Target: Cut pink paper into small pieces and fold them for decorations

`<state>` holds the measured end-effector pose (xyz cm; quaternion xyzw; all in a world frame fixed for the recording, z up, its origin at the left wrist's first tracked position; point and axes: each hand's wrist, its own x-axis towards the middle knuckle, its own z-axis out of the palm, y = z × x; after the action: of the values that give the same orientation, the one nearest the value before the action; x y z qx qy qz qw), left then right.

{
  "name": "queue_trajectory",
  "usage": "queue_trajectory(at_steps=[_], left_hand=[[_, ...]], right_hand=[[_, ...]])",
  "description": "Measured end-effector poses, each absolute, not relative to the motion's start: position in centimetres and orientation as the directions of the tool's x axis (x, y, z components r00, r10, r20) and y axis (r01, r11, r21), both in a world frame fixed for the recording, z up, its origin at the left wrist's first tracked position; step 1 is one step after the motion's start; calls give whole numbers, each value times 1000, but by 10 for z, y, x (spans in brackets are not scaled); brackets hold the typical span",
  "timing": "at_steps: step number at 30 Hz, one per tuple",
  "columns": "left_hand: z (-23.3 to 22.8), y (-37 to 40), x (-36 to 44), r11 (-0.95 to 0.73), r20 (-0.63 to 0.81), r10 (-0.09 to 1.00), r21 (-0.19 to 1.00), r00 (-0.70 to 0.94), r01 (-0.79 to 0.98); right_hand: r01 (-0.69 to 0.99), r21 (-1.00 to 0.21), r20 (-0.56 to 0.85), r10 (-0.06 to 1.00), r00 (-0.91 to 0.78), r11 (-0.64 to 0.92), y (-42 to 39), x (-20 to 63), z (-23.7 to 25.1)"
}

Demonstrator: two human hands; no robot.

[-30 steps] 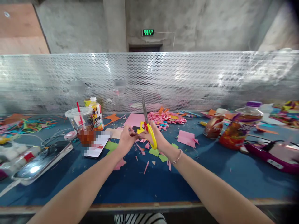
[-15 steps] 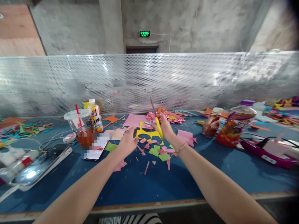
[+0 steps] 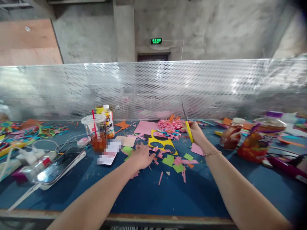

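**Hands parted, yellow sheet set down on the table**

Both hands have come apart since a second ago: then they met over the middle of the table with the scissors upright between them, and now the yellow sheet (image 3: 161,144) lies flat on the blue table (image 3: 144,191) with the hands to either side.

The right hand (image 3: 195,131) is out toward the far edge, fingers wrapped round the yellow handles of the scissors (image 3: 187,124), blades pointing up and away from the paper; whether the blades are parted cannot be made out. Held so, the points stand clear of the sheet and the other hand.

The left hand (image 3: 142,156) lies low on the table just near-left of the sheet, fingers loosely spread and holding nothing, their tips among the paper scraps (image 3: 176,163) of pink and green.

That yellow sheet sits a little beyond the table's middle, its outline irregular, with rounded holes cut out that show the blue beneath. Just past it is a pink paper flower (image 3: 169,125). A plastic cup (image 3: 94,131) with a red straw and a phone (image 3: 59,166) are well to the left; two bottles (image 3: 242,137) stand to the right.
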<state>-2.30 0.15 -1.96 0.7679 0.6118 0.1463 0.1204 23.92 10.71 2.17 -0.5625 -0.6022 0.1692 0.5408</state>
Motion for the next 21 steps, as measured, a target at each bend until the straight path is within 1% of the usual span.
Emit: queue_trajectory(at_steps=[1, 2, 4, 7, 9, 11, 13, 15, 17, 18, 21], left_hand=[[-20, 1, -22, -280, 77, 960, 360, 270, 890], [-20, 1, -22, -328, 77, 943, 356, 322, 875], [-21, 0, -21, -375, 76, 925, 346, 373, 860], [-22, 2, -24, -351, 107, 936, 305, 334, 885], [-23, 5, -27, -292, 138, 955, 285, 262, 913], [-23, 11, -33, -211, 153, 973, 288, 173, 934], [-24, 17, -40, -148, 161, 982, 302, 103, 942], [-25, 23, -47, -99, 171, 984, 285, 51, 953], [-27, 27, -53, -121, 173, 982, 248, 79, 961], [-28, 29, -56, -136, 170, 981, 251, 94, 958], [-32, 32, -59, -198, 231, 962, 239, 143, 951]], right_hand=[[457, -836, 433, 876, 211, 303, 106, 236, 22], [457, -844, 414, 883, 220, 282, 106, 234, 22], [532, -810, 431, 864, 258, 246, 106, 232, 22], [701, -666, 549, 804, 228, 255, 106, 231, 22], [789, -555, 605, 779, 163, 265, 105, 230, 22], [852, -446, 624, 778, 74, 276, 103, 225, 20], [879, -371, 597, 802, -22, 300, 100, 218, 16], [896, -293, 560, 820, -122, 333, 96, 208, 10], [904, -209, 529, 821, -216, 372, 90, 199, 3], [907, -180, 509, 825, -245, 381, 88, 195, 0], [915, -136, 454, 845, -284, 380, 82, 186, -6]])
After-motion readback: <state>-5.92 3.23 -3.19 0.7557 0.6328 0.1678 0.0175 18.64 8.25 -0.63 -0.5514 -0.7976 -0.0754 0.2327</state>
